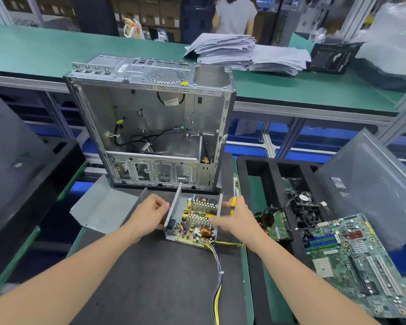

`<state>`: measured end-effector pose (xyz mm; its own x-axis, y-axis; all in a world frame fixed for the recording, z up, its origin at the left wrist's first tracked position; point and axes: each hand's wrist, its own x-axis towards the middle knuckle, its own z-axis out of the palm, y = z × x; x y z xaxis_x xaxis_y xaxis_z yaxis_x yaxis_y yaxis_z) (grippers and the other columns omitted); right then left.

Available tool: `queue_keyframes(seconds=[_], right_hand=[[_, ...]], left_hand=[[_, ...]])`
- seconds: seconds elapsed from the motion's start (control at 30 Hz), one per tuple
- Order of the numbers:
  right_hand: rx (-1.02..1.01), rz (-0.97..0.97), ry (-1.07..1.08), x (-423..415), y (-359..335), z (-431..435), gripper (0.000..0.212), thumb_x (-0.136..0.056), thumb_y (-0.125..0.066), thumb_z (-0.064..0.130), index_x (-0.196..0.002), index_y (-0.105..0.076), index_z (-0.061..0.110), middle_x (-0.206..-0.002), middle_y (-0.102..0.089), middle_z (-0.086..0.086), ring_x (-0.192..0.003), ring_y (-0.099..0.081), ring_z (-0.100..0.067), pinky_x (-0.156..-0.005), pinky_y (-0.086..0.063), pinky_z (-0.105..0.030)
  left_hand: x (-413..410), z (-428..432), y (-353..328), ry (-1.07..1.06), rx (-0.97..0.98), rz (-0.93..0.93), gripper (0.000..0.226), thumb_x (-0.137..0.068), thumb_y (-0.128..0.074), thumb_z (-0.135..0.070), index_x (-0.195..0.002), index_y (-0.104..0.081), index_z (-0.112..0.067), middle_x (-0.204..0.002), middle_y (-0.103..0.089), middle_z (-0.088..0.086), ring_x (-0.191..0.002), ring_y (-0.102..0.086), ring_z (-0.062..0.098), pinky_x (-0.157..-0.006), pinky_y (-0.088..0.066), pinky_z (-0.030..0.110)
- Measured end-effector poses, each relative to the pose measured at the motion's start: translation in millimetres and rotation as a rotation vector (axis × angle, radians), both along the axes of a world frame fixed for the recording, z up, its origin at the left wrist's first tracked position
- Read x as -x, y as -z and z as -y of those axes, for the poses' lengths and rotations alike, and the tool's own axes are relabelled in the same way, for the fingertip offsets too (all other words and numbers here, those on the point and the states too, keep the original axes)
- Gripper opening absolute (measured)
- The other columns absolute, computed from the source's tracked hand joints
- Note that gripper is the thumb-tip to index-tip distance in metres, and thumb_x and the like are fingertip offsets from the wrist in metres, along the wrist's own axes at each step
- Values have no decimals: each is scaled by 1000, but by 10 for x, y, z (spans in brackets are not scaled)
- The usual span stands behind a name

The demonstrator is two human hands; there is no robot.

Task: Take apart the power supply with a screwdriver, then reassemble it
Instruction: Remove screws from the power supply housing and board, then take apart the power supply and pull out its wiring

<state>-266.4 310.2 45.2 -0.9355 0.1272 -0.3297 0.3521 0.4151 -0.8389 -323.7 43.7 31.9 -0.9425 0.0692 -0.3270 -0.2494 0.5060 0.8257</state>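
the steel computer case (pixel 150 118) stands at the far edge of the dark mat (pixel 155 277); a folded sheet-metal cover (pixel 103 207) lies at the far left corner, so dismantling seems partly done, reassembly all ahead. the open power supply (pixel 174 214) sits before the case, copper coils (pixel 206 231) and finned heatsinks (pixel 198 219) bared; the left hand (pixel 148 214) grips its left wall; the right hand (pixel 239 216) curls round a yellow screwdriver (pixel 233 204).

Power supply (pixel 195 221) lidless, open-topped; yellow screwdriver (pixel 233 204) just right.

Head view, down onto power supply (pixel 192 221)
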Motion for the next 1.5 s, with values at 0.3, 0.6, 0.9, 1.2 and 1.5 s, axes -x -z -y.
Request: queue_keyframes(seconds=[0.3, 0.6, 0.9, 1.2, 1.5], right_hand=[[-379, 28, -335, -372, 82, 213, 91, -62, -99, 37, -115, -26, 27, -113, -46, 5, -93, -58, -17, -71, -52, -34], [-408, 37, -393, -250, 17, 3, 73, -83, -84, 11, -121, -24, 28, -76, -57, -7, -58, -50, -19, -53, -45, -35], [-411, -3, -430, -101, -73, -175, 67, -75, -94, 20, -101, -33, 32, -112, -64, 4, -68, -69, -12, -56, -54, -24], [-428, -98, -379, -30, -81, -140, 55, -78, -91, 10, -98, -42, 25, -96, -64, -4, -80, -69, -23, -67, -58, -32], [-362, -110, -467, -62, -107, -312, 57, -75, -94, 24, -100, -43, 21, -95, -75, 8, -86, -71, -14, -85, -60, -43]], left_hand=[[0, -139, -81, 167, 118, -260, 9, -97, -68, -32, -88, -66, -33, -95, -72, -17, -86, -66, -3, -69, -44, 13], [-121, -95, -69, 399, 320, -401, 10, -99, -67, -21, -92, -63, -26, -110, -54, -13, -96, -55, 3, -83, -38, 22], [-191, -132, -92, 442, 375, -397, 4, -103, -62, -20, -100, -60, -18, -118, -49, -5, -97, -57, 11, -90, -46, 26], [-193, -145, -88, 448, 413, -356, 4, -104, -59, -23, -102, -58, -20, -125, -43, -7, -107, -60, 18, -94, -48, 30], [-408, -382, -180, 493, 407, -668, 7, -100, -65, -33, -101, -65, -25, -117, -54, -11, -112, -50, 12, -99, -36, 34]])
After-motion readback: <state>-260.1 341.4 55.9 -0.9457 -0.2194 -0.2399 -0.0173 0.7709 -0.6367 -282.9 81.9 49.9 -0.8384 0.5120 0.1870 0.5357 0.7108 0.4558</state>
